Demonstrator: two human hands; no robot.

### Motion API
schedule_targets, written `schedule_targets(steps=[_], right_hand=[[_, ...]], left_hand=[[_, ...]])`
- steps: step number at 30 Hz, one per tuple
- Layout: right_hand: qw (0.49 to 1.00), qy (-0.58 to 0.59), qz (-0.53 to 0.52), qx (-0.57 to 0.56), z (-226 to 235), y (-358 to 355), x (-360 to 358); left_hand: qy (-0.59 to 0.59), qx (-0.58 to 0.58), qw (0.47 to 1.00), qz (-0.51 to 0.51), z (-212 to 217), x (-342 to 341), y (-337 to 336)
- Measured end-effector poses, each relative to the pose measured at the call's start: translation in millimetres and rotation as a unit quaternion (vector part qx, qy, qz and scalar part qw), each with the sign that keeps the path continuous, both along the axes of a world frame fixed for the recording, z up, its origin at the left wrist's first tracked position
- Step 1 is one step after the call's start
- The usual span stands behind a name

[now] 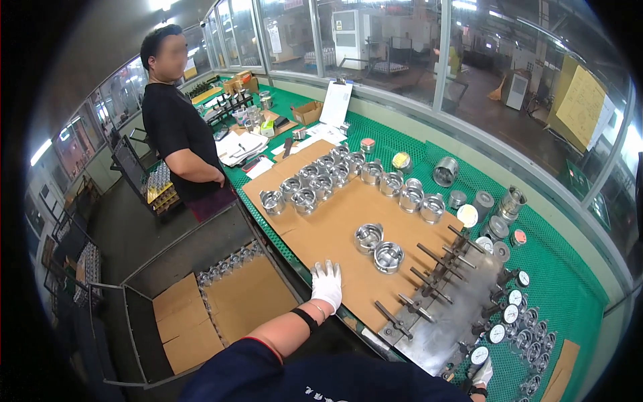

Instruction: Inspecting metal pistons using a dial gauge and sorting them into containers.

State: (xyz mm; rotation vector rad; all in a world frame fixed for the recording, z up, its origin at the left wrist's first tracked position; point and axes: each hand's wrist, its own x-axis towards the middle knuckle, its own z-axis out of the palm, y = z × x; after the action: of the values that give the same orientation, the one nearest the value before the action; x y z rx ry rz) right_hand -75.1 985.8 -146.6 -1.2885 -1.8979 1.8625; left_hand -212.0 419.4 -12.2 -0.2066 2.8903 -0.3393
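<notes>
My left hand [327, 285], in a white glove, rests with its fingers spread on the front edge of a brown cardboard sheet [335, 234]. It holds nothing. At the lower right, my gloved right hand [483, 374] is beside the nearest dial gauge [479, 355]; its fingers are mostly hidden, so its grip is unclear. Two shiny metal pistons [388, 257] stand together on the cardboard, beyond my left hand. Farther back, several more pistons [304, 200] form rows. A steel plate [442, 328] carrying rods and several dial gauges lies between my hands.
Left of the bench stands a cart with cardboard [251, 301] and a row of pistons. A person in a black shirt [177, 127] stands beyond it. Metal cylinders [445, 171] line the green mat [536, 234]; more pistons [534, 352] sit right of the gauges. Papers [241, 145] lie at the far end.
</notes>
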Motion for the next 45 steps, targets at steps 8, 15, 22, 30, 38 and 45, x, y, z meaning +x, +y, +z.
schedule_targets(steps=[8, 15, 22, 30, 38, 45], right_hand=[[1.000, -0.002, -0.004, -0.011, -1.7, 7.5, -6.6], [0.999, -0.019, -0.008, -0.024, -9.8, 13.0, 6.1], [0.999, -0.033, -0.011, -0.039, -16.3, 7.7, 13.2], [1.000, -0.010, 0.000, 0.003, -23.7, 10.7, 15.2], [0.999, -0.034, 0.006, -0.009, -4.2, 0.2, 14.9], [0.999, -0.030, -0.005, -0.015, -4.7, 1.5, 14.2]], left_hand=[[-0.021, -0.002, 1.000, -0.001, 9.8, 0.3, 2.3], [-0.006, -0.011, 1.000, -0.004, 1.1, -0.3, -0.5], [0.000, -0.011, 1.000, -0.006, 4.5, -1.7, 2.0], [0.004, -0.008, 1.000, -0.007, 2.5, -1.1, 0.8], [0.010, -0.013, 1.000, -0.005, 0.8, -0.1, 0.0], [0.002, -0.014, 1.000, -0.007, 3.5, 0.6, 1.8]])
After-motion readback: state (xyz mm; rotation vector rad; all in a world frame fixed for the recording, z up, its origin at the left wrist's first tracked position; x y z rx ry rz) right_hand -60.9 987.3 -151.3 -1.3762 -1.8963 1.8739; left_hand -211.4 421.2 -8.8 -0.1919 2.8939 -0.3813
